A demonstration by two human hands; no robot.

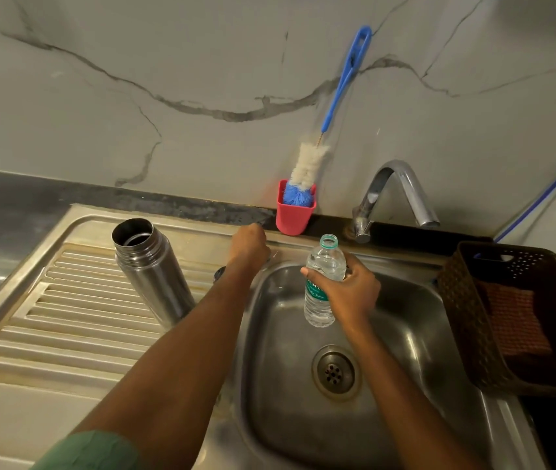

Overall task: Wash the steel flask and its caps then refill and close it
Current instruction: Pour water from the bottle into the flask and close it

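R hand point(347, 290) grips open water bottle point(324, 262) over sink point(280, 334). L hand point(249, 245) by back rim, fingers hidden: can't tell. Open steel flask point(151, 273) stands to its left.

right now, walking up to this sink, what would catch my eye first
Most striking are the open steel flask standing on the drainboard left of the basin, and the uncapped water bottle that the right hand grips over it. Behind them, a blue-handled bottle brush leans on the marble wall from a red cup.
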